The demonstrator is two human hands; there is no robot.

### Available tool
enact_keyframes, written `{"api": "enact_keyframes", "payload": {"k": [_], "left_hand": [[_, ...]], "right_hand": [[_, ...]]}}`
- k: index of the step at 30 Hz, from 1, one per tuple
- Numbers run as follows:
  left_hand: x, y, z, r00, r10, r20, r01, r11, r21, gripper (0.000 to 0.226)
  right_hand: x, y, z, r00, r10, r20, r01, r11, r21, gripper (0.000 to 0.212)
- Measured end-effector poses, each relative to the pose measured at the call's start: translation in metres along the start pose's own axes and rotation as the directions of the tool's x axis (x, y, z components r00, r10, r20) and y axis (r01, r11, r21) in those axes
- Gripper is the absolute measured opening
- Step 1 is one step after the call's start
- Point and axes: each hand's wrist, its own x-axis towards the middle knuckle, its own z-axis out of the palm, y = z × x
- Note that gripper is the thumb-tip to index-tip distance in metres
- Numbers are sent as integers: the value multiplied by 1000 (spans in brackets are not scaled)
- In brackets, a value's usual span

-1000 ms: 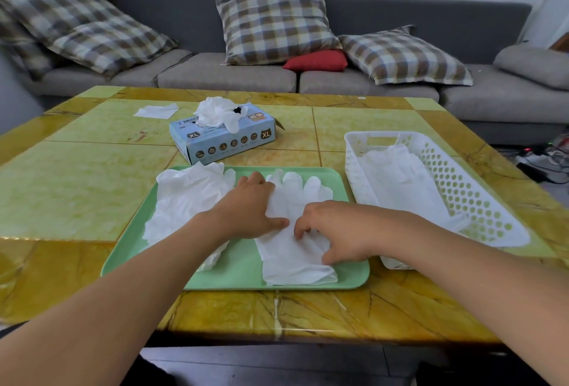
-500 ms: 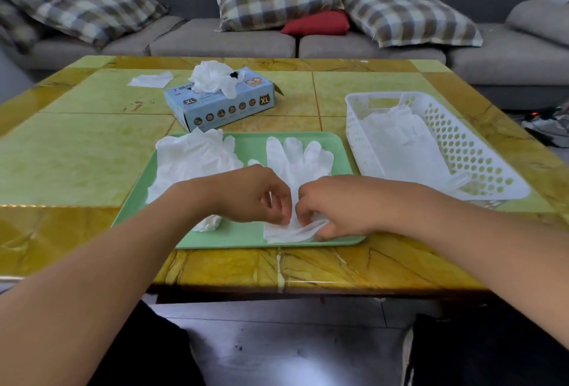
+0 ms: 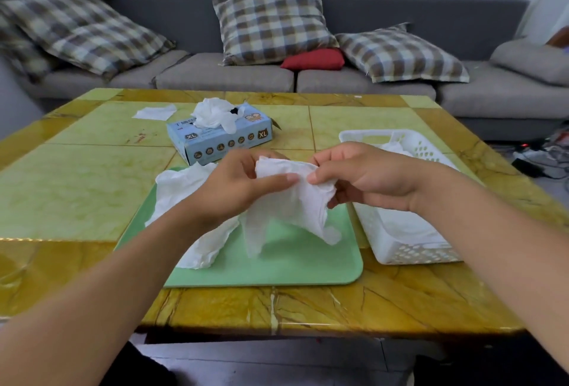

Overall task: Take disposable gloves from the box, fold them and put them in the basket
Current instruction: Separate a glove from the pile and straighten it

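Glove (image 3: 289,201) between both hands (lifted)

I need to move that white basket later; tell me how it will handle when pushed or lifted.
The white basket looks like thin perforated plastic, so probably light and fairly stiff. It holds only white gloves, adding little weight. On the glossy table it would likely slide easily; low and wide, it seems unlikely to tip.

Soft, even daylight filled the room, fairly bright; the glossy table (image 3: 354,302) threw pale glare along its near and left edges; shadows under the hands were faint; the wide lens bowed the table's sides; the left cushions (image 3: 89,31) were smeared by motion blur; the centre stayed reasonably sharp.
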Motion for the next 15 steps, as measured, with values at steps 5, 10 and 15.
{"api": "enact_keyframes", "payload": {"k": [5, 10, 15], "left_hand": [[4, 23, 16, 966, -142, -218, 65, 943, -328, 6], [-1, 42, 18, 911, -156, -382, 38, 953, -299, 4], [6, 69, 20, 912, -73, -403, -25, 972, -233, 17]], "right_hand": [[-1, 8, -10, 986, -101, 129, 29, 884, 466, 79], [-4, 2, 9, 985, -171, -29, 172, 941, 290, 53], [-14, -20, 13, 897, -260, -358, 370, 885, 284, 25]]}}
